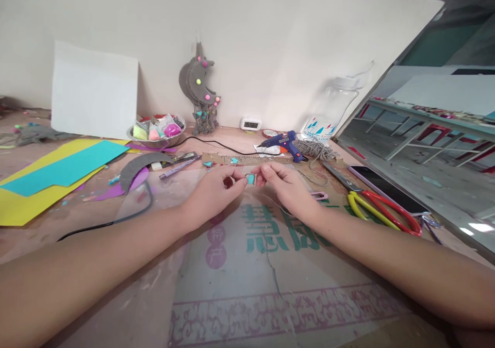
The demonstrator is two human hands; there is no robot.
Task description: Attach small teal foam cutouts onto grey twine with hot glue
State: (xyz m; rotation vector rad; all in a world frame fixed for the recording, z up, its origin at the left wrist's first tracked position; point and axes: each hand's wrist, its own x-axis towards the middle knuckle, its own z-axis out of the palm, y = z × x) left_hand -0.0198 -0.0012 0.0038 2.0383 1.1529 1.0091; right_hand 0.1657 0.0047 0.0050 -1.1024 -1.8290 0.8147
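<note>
My left hand (214, 191) is closed in a pinch on the near edge of a small turquoise foam piece (251, 179). Just to the right, my right hand (288, 188) is pinched too, its fingertips almost touching the piece. A thin grey string shows around the piece and seems to run into the right fingertips; its exact hold is partly hidden. Both hands are above a printed cardboard sheet (240, 281) under a clear film. Small turquoise scraps (234, 160) lie behind the hands.
Right: scissors (381, 209), a phone (390, 188), grey yarn (319, 149), a blue glue gun (284, 143). Left: turquoise sheet (69, 167) on yellow sheet (23, 209), grey curved piece (139, 167), utility knife (180, 165), bowl (154, 142). Behind: a moon ornament (197, 82), a clock (250, 124).
</note>
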